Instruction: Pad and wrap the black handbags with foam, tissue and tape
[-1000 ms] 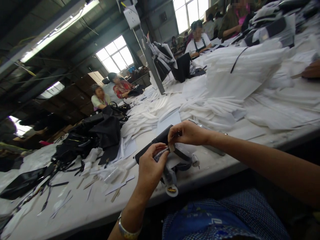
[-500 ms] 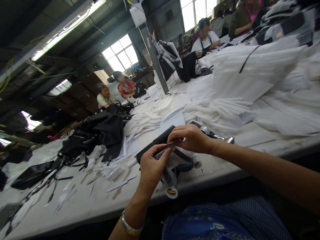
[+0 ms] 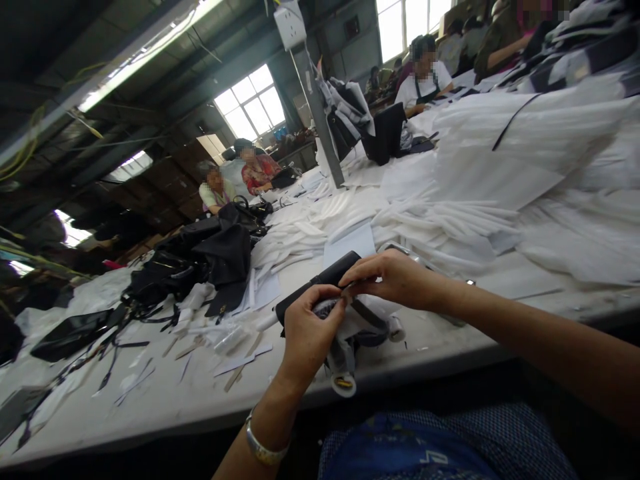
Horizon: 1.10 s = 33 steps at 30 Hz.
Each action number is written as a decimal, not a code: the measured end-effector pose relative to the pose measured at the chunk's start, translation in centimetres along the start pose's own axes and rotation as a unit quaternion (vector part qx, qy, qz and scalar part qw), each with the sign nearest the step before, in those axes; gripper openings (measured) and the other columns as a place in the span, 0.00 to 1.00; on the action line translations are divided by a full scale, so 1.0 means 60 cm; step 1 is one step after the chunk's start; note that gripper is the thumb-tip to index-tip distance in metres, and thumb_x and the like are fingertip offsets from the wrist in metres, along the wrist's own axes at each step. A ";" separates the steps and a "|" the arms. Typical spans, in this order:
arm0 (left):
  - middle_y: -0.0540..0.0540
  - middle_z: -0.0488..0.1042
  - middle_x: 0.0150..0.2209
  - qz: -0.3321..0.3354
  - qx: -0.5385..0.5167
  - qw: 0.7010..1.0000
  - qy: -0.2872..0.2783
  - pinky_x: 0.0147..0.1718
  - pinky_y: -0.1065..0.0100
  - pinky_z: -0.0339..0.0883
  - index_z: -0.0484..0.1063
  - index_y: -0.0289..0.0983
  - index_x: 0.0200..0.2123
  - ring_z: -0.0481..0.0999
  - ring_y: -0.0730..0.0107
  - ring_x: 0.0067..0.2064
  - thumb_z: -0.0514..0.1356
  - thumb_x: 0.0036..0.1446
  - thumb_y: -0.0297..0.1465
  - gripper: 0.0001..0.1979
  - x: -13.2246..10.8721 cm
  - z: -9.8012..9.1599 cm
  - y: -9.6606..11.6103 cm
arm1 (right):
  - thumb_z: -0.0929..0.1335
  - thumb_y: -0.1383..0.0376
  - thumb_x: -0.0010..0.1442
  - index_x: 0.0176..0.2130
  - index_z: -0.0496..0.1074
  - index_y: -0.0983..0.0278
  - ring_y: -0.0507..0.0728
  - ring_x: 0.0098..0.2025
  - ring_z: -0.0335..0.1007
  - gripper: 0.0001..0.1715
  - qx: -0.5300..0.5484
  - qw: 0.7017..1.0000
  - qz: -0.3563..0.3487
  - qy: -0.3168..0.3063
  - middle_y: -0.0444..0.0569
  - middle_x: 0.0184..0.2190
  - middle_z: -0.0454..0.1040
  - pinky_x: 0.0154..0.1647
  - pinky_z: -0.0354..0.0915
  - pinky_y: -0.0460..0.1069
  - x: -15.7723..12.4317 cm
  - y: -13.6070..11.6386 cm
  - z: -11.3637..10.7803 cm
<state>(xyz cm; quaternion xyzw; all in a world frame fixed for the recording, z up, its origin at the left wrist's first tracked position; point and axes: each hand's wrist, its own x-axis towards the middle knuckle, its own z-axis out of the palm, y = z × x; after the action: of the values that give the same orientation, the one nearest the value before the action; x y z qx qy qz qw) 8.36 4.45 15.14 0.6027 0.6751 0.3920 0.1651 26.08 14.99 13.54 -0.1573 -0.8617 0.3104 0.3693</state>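
Observation:
On the table's near edge lies a black bag (image 3: 333,270), with grey-white material and clear plastic about it. My left hand (image 3: 307,337) is closed on its near side, thumb and forefinger pinched together at the edge of the material. From above and the right, my right hand (image 3: 400,283) pinches at the same spot, its fingertips touching those of the left. What lies between the fingertips is too small to make out. Below the hands a white-wrapped roll end (image 3: 345,385) with something yellow inside sticks out, and another white roll end (image 3: 397,329) shows to the right.
Black bags (image 3: 220,250) are heaped to the left, near paper and card scraps (image 3: 240,370). White foam sheets (image 3: 500,147) pile up at the right. A metal post (image 3: 325,140) with a socket box (image 3: 290,25) rises behind. Several co-workers sit around the table.
The whole view has shifted slightly, so the surroundings sit a little further right. My right fingertips have come down slightly, closer to the left thumb. Both hands keep their pinch on the bag.

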 end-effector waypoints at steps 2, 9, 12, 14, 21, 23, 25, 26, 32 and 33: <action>0.52 0.81 0.33 0.000 -0.001 1.000 -0.001 0.40 0.71 0.68 0.79 0.40 0.35 0.79 0.69 0.37 0.67 0.53 0.34 0.06 -0.001 0.000 0.000 | 0.71 0.71 0.58 0.38 0.82 0.58 0.52 0.36 0.79 0.10 -0.014 1.000 0.010 0.009 0.41 0.34 0.83 0.39 0.69 0.43 0.001 -0.001 0.005; 0.51 0.81 0.38 -0.009 -0.011 0.999 -0.045 0.42 0.70 0.67 0.79 0.42 0.40 0.79 0.67 0.42 0.65 0.56 0.37 0.09 0.005 -0.011 -0.010 | 0.69 0.73 0.59 0.38 0.81 0.60 0.52 0.36 0.78 0.11 -0.019 0.999 -0.021 0.026 0.42 0.35 0.82 0.39 0.68 0.44 0.006 -0.008 0.013; 0.51 0.81 0.36 -0.018 -0.006 0.999 -0.034 0.41 0.70 0.67 0.79 0.41 0.38 0.79 0.67 0.40 0.66 0.55 0.37 0.09 0.007 -0.012 -0.012 | 0.69 0.73 0.61 0.38 0.80 0.60 0.52 0.37 0.77 0.11 0.023 1.000 -0.005 0.014 0.42 0.34 0.82 0.42 0.68 0.44 0.009 -0.013 0.011; 0.51 0.81 0.35 -0.021 -0.007 0.999 -0.027 0.40 0.70 0.67 0.79 0.41 0.38 0.79 0.67 0.39 0.66 0.55 0.36 0.08 0.007 -0.010 -0.012 | 0.70 0.71 0.60 0.38 0.80 0.60 0.52 0.38 0.77 0.09 0.030 0.999 0.005 0.026 0.42 0.34 0.82 0.42 0.68 0.44 0.009 -0.015 0.012; 0.52 0.81 0.34 -0.016 0.004 1.000 -0.012 0.40 0.70 0.67 0.80 0.41 0.36 0.79 0.67 0.38 0.66 0.54 0.36 0.07 0.005 -0.006 -0.006 | 0.69 0.72 0.61 0.38 0.78 0.61 0.51 0.36 0.77 0.07 -0.074 0.991 -0.070 0.086 0.44 0.34 0.81 0.38 0.69 0.44 -0.004 -0.008 0.026; 0.51 0.81 0.34 -0.015 0.001 1.000 -0.005 0.39 0.69 0.67 0.80 0.41 0.36 0.79 0.67 0.37 0.66 0.53 0.35 0.07 0.005 -0.006 -0.006 | 0.69 0.71 0.61 0.38 0.77 0.62 0.53 0.36 0.76 0.07 -0.159 0.974 -0.134 0.094 0.45 0.35 0.81 0.37 0.69 0.46 -0.011 -0.007 0.031; 0.50 0.81 0.33 -0.021 -0.010 1.000 -0.003 0.38 0.69 0.68 0.80 0.40 0.35 0.79 0.66 0.36 0.66 0.53 0.35 0.07 0.006 -0.007 -0.006 | 0.68 0.71 0.62 0.40 0.77 0.63 0.54 0.36 0.76 0.07 -0.235 0.948 -0.187 0.106 0.46 0.36 0.81 0.37 0.69 0.48 -0.020 -0.006 0.037; 0.50 0.81 0.33 -0.026 -0.018 0.999 -0.004 0.38 0.69 0.68 0.80 0.40 0.35 0.79 0.66 0.36 0.66 0.53 0.35 0.07 0.007 -0.009 -0.007 | 0.68 0.70 0.63 0.41 0.76 0.64 0.55 0.36 0.77 0.07 -0.258 0.937 -0.205 0.115 0.47 0.36 0.81 0.37 0.69 0.49 -0.026 -0.006 0.042; 0.46 0.82 0.35 -0.065 -0.065 0.995 -0.026 0.40 0.67 0.69 0.80 0.37 0.36 0.79 0.64 0.38 0.67 0.51 0.36 0.10 0.021 -0.016 -0.015 | 0.66 0.72 0.65 0.52 0.73 0.66 0.57 0.44 0.77 0.16 -0.272 0.919 -0.219 0.183 0.52 0.47 0.80 0.44 0.70 0.52 -0.056 0.005 0.081; 0.45 0.82 0.35 -0.075 -0.080 0.994 -0.029 0.40 0.67 0.69 0.80 0.36 0.36 0.79 0.64 0.38 0.68 0.50 0.36 0.11 0.024 -0.016 -0.017 | 0.66 0.73 0.65 0.54 0.72 0.66 0.57 0.46 0.77 0.18 -0.275 0.918 -0.214 0.189 0.52 0.48 0.80 0.47 0.70 0.53 -0.058 0.006 0.087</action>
<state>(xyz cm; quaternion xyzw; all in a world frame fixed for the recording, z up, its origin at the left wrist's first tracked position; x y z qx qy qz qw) 6.68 5.51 15.38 0.5464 0.6797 0.4140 0.2609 24.63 11.31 8.65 -0.1203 -0.8403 -0.0607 0.5251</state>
